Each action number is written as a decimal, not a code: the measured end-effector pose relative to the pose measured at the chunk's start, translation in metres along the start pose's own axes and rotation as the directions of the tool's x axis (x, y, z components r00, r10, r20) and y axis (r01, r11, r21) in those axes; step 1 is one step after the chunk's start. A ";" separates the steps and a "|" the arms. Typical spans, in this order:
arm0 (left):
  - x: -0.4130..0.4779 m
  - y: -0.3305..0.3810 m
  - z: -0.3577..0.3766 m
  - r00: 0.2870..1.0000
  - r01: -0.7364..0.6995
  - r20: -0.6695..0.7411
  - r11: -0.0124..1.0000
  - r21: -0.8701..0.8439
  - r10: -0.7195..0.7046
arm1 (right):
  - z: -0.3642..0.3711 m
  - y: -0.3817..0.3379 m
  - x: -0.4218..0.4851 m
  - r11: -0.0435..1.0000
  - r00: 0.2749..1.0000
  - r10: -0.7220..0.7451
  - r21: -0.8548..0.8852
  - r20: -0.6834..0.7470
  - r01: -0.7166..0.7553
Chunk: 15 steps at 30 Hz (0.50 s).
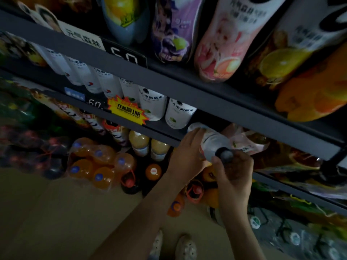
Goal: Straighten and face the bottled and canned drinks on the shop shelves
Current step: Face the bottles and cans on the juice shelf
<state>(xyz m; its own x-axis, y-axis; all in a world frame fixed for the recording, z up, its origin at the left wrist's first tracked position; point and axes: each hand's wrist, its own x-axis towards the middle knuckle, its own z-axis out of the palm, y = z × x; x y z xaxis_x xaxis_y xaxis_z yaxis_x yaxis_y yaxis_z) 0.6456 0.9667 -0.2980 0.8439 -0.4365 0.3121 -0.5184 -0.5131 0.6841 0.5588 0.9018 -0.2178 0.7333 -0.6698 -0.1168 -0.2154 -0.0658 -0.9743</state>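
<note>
The right hand point(232, 171) is curled round the neck of a white bottle point(214, 141), just under its dark cap point(224, 154). The left hand point(187, 152) wraps the body. The bottle lies tilted, base towards the gap at the end of the row of white bottles point(179, 115) on the middle shelf point(165, 133). It looks full, so fairly heavy and firm, with a smooth, slippery label. Holding the body and steadying the neck suits it.

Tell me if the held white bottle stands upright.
No, the left hand and right hand hold the white bottle steeply tilted.
</note>
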 end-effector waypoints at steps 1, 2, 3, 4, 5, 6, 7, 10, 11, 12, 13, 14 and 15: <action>0.004 0.002 -0.003 1.000 -0.011 -0.014 1.000 0.012 0.011 | 0.000 0.001 0.002 1.000 0.999 -0.026 0.010 0.037 0.026; 0.008 0.002 -0.005 1.000 0.006 -0.025 1.000 0.020 -0.006 | 0.000 0.004 0.003 0.999 0.997 -0.043 -0.002 0.062 0.043; 0.011 0.003 -0.009 0.999 0.047 -0.023 0.999 0.020 -0.046 | 0.000 0.009 0.005 0.998 0.996 -0.049 -0.027 0.072 0.051; 0.013 0.003 -0.013 0.995 0.096 -0.024 0.995 0.019 -0.095 | 0.000 0.017 0.009 0.997 0.996 -0.042 -0.062 0.077 0.047; 0.013 0.002 -0.015 0.989 0.146 -0.025 0.989 0.016 -0.145 | 0.000 0.025 0.014 0.995 0.995 -0.022 -0.100 0.094 0.032; 0.011 0.001 -0.016 0.983 0.183 -0.032 0.983 0.011 -0.182 | 0.002 0.034 0.019 0.991 0.991 0.007 -0.134 0.130 0.011; 0.011 0.001 -0.018 0.979 0.199 -0.041 0.980 0.008 -0.198 | 0.005 0.042 0.024 0.987 0.983 0.043 -0.162 0.177 -0.014; 0.020 0.006 -0.016 0.970 0.238 -0.048 0.971 -0.017 -0.239 | 0.018 0.055 0.034 0.974 0.954 0.128 -0.215 0.270 -0.069; 0.025 0.008 -0.015 0.963 0.265 -0.040 0.963 -0.042 -0.266 | 0.021 0.056 0.038 0.974 0.952 0.131 -0.213 0.277 -0.073; 0.030 0.010 -0.013 0.957 0.284 -0.040 0.957 -0.063 -0.286 | 0.024 0.057 0.042 0.976 0.952 0.137 -0.204 0.274 -0.081; 0.034 0.010 -0.011 0.953 0.293 -0.050 0.953 -0.078 -0.298 | 0.027 0.056 0.046 0.979 0.952 0.140 -0.184 0.272 -0.091; 0.037 0.009 -0.009 0.950 0.302 -0.055 0.948 -0.094 -0.308 | 0.030 0.055 0.051 0.981 0.952 0.142 -0.168 0.270 -0.098; 0.040 0.008 -0.007 0.945 0.315 -0.050 0.942 -0.113 -0.322 | 0.033 0.054 0.056 0.982 0.953 0.141 -0.158 0.267 -0.101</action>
<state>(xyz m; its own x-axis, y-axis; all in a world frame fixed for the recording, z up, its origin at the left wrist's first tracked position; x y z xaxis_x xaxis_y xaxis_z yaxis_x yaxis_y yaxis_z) 0.6759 0.9499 -0.2754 0.9716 -0.2104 0.1080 -0.2072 -0.5373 0.8175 0.6090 0.8853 -0.2832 0.8412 -0.4499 -0.3000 -0.3872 -0.1140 -0.9149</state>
